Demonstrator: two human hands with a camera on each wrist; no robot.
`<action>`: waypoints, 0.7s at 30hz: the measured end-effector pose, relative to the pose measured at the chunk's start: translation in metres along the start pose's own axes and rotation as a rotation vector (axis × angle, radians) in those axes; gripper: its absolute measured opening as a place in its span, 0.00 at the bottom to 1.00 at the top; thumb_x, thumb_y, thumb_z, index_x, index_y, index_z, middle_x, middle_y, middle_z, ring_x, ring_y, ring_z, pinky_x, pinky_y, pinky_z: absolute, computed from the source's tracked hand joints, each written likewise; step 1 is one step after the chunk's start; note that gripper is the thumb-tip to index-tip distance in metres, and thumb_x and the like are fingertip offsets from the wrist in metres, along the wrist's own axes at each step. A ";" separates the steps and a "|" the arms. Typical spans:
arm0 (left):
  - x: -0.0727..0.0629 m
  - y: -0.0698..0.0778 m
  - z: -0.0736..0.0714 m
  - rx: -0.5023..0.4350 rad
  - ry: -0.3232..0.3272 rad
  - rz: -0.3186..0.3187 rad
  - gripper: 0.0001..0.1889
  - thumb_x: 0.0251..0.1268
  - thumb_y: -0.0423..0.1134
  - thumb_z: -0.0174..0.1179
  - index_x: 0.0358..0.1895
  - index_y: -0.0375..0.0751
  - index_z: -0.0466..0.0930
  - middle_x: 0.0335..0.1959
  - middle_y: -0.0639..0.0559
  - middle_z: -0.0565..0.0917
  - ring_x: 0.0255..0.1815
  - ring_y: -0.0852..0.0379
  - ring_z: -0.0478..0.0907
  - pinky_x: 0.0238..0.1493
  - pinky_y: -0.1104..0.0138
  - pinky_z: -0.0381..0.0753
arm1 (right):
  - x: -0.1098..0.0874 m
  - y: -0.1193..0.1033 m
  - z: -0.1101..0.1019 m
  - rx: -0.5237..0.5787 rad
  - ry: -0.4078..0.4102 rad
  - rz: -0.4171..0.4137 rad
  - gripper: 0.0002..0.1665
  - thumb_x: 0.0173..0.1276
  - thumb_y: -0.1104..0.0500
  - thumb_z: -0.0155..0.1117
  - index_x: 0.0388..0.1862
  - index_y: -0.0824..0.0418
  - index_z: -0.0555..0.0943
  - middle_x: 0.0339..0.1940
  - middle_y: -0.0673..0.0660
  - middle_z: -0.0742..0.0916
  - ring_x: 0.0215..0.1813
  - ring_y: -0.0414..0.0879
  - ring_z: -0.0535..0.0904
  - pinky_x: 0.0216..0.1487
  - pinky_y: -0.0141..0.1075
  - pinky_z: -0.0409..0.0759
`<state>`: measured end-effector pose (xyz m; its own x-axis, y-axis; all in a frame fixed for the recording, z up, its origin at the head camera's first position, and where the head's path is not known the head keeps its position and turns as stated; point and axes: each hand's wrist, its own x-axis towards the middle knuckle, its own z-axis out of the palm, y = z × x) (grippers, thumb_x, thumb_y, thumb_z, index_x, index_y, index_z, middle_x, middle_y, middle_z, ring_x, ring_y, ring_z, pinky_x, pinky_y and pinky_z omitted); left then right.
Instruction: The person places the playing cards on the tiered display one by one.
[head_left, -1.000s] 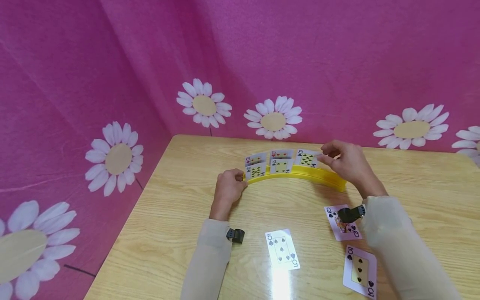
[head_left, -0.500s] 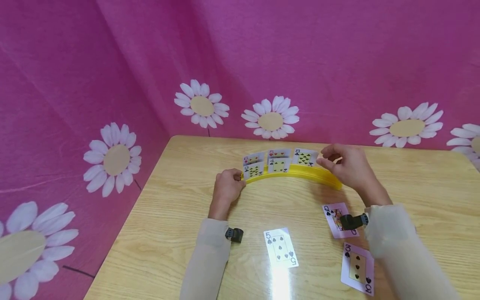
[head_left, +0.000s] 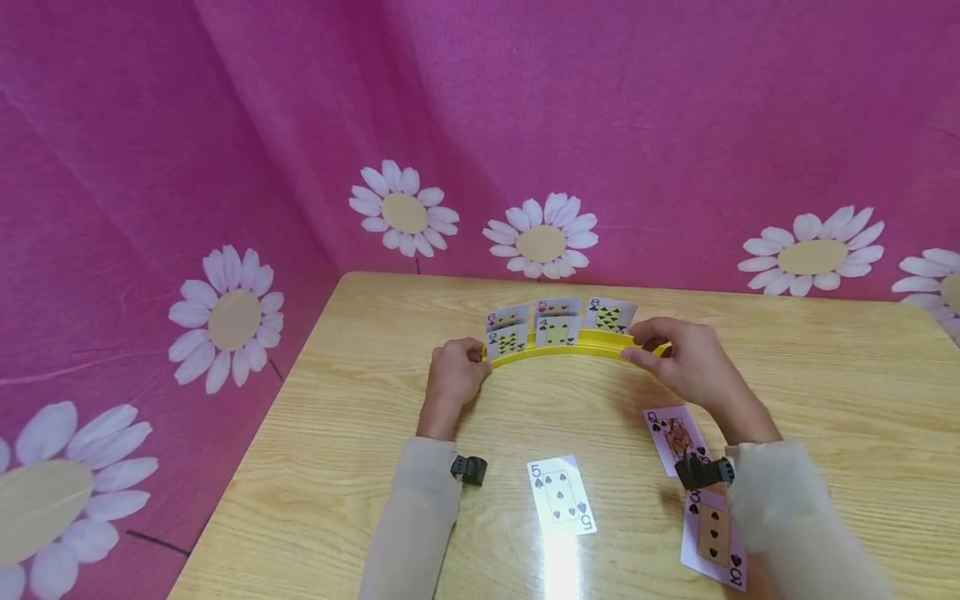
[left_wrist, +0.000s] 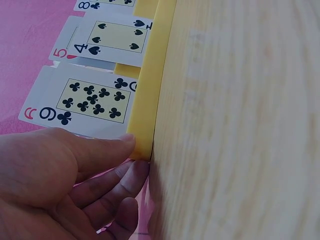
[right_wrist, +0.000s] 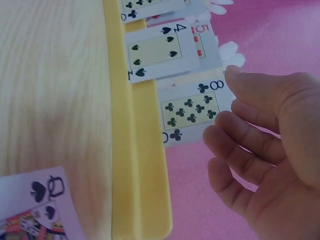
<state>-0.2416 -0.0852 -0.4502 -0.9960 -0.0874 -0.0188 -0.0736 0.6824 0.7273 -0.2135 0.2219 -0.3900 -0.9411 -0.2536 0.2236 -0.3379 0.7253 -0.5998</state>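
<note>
A curved yellow card holder (head_left: 600, 343) stands on the table with playing cards upright in it. My left hand (head_left: 454, 379) grips its left end, thumb and fingertips at the edge in the left wrist view. Beside that thumb stands the nine of clubs (left_wrist: 92, 102) in front of a red six. The four of spades (right_wrist: 157, 52) stands in front of the red five (right_wrist: 202, 45). Further right, the eight of clubs (right_wrist: 190, 115) leans in the back slot. My right hand (head_left: 686, 358) overlaps the holder's right part; the right wrist view shows nothing between its parted thumb and fingers.
The five of spades (head_left: 561, 496) lies face up on the wooden table (head_left: 337, 467). Under the right wrist lie the queen of spades (head_left: 667, 429) and the three of spades (head_left: 712, 537), partly covered by a wrist camera (head_left: 702, 472). A pink flowered cloth (head_left: 645, 125) rises behind.
My right hand has come down and nearer from the edge of the eight of clubs to the holder's right part. The eight stays in its slot. My left hand keeps its grip.
</note>
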 end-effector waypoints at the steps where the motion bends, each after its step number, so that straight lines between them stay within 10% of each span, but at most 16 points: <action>1: 0.000 0.000 0.000 0.001 0.001 0.000 0.17 0.62 0.32 0.70 0.54 0.37 0.85 0.42 0.47 0.86 0.44 0.54 0.81 0.47 0.61 0.80 | -0.001 0.000 0.001 0.002 -0.009 0.000 0.17 0.65 0.61 0.73 0.49 0.69 0.85 0.40 0.60 0.87 0.40 0.51 0.79 0.40 0.43 0.80; 21: 0.000 0.000 -0.001 -0.007 -0.001 0.004 0.18 0.62 0.32 0.70 0.55 0.36 0.85 0.41 0.46 0.86 0.43 0.54 0.81 0.46 0.61 0.80 | -0.027 -0.012 0.025 0.037 -0.127 0.048 0.18 0.65 0.59 0.73 0.51 0.67 0.85 0.41 0.55 0.86 0.40 0.48 0.79 0.39 0.41 0.79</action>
<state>-0.2415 -0.0859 -0.4493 -0.9964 -0.0837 -0.0167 -0.0692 0.6777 0.7321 -0.1843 0.2042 -0.4083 -0.9490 -0.3000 0.0965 -0.2907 0.7150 -0.6358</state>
